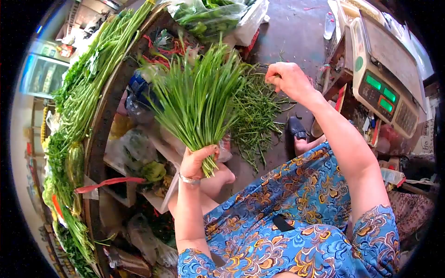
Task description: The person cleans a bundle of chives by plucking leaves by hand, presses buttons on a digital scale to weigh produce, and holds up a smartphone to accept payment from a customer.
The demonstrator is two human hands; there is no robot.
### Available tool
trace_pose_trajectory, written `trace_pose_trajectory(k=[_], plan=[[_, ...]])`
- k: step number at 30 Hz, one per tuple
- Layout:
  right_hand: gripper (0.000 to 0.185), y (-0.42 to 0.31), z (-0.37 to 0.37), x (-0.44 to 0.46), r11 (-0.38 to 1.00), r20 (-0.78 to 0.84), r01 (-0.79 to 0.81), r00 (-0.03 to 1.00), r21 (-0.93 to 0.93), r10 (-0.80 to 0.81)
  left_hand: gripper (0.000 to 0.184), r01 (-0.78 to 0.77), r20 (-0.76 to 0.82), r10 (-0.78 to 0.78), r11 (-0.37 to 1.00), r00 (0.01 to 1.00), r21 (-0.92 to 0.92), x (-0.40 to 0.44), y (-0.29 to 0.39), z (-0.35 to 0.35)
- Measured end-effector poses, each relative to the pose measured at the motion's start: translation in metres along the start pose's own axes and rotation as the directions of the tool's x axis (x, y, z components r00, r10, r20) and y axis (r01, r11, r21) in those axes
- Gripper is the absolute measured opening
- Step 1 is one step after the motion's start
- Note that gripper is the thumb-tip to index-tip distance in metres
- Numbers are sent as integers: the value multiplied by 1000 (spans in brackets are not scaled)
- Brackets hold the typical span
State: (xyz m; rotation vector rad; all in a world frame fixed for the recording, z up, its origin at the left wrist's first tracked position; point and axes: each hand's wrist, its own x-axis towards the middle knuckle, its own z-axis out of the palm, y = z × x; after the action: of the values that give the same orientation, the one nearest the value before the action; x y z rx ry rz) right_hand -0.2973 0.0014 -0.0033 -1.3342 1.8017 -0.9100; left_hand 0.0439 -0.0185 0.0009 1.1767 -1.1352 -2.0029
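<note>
A bunch of long green garlic chives (197, 99) fans up and to the left from my left hand (193, 162), whose fingers are wrapped round its lower stalks. The cut-looking ends stick out below my thumb. To the right of the leaves my right hand (291, 79) hangs in the air, bent at the wrist with its fingers curled together. Whether anything is pinched in those fingers I cannot tell. Beneath and between the hands, a loose heap of thin green stems and trimmings (257, 118) lies on the floor.
A wooden shelf edge (99, 111) on the left bears bundled long-stemmed greens (99, 69). Bagged leafy greens (208, 16) stand at the top. On the right is a digital scale (389, 78) with green-lit displays. A plastic bottle (329, 25) is near it.
</note>
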Motion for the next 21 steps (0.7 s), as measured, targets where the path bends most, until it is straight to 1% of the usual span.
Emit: trace_pose_trajectory(k=[1, 2, 3, 5, 6, 7, 8, 9, 10, 11, 12, 13, 14, 16, 17, 18, 20, 21], plan=[[17, 5, 3, 1, 970, -77, 184, 977, -160, -198, 27, 15, 25, -15, 1000, 1000, -3, 0, -1, -2], [19, 9, 6, 1, 881, -118, 340, 911, -328, -395, 27, 16, 25, -16, 1000, 1000, -1, 0, -1, -2], [19, 7, 8, -2, 883, -119, 337, 912, -327, -393, 28, 22, 40, -22, 1000, 999, -9, 0, -2, -1], [19, 2, 16, -7, 860, -208, 426, 848, -280, -488, 29, 41, 50, -41, 999, 998, -5, 0, -3, -2], [19, -2, 14, -7, 862, -209, 423, 849, -280, -485, 29, 44, 52, -44, 999, 998, -5, 0, -4, -1], [18, -7, 9, -6, 918, -105, 309, 934, -248, -342, 29, 43, 48, -42, 999, 998, -9, 0, -4, -1], [17, -9, 6, -4, 956, 4, 183, 982, -229, -187, 28, 41, 45, -41, 999, 998, -13, 0, -4, 0], [19, -7, 6, -2, 931, -5, 206, 976, -301, -218, 27, 43, 74, -43, 999, 996, 1, 1, -4, -2], [19, -3, 10, 0, 931, -8, 203, 977, -303, -215, 27, 45, 78, -45, 999, 996, 1, 1, -5, -3], [19, 4, 16, 3, 898, -178, 372, 892, -236, -416, 27, 57, 76, -57, 998, 995, -4, 1, -5, -2], [19, 2, 19, 3, 820, -353, 536, 741, -200, -571, 27, 70, 75, -69, 998, 995, -8, 1, -5, -1], [20, 1, 18, 3, 813, -377, 542, 723, -212, -579, 26, 77, 91, -76, 997, 993, -15, 1, -6, -2], [20, 0, 15, 3, 815, -379, 539, 723, -213, -577, 26, 79, 94, -78, 997, 993, -13, 1, -6, -1], [30, -7, 5, 0, 915, -218, 387, 889, -112, -402, 26, 73, 84, -73, 997, 994, -1, 1, -6, 2], [34, -8, 2, 1, 959, -159, 264, 947, -108, -279, 27, 81, 107, -80, 997, 991, -1, 2, -8, 0], [34, -10, 2, 0, 959, -161, 261, 948, -108, -276, 27, 83, 110, -83, 997, 991, 0, 2, -9, 1], [27, -15, 5, -3, 895, -314, 443, 843, -54, -437, 27, 82, 121, -78, 996, 990, -29, 1, -10, 2], [25, -16, 6, -3, 873, -318, 484, 819, -66, -478, 27, 82, 122, -78, 996, 989, -28, 1, -11, 1]])
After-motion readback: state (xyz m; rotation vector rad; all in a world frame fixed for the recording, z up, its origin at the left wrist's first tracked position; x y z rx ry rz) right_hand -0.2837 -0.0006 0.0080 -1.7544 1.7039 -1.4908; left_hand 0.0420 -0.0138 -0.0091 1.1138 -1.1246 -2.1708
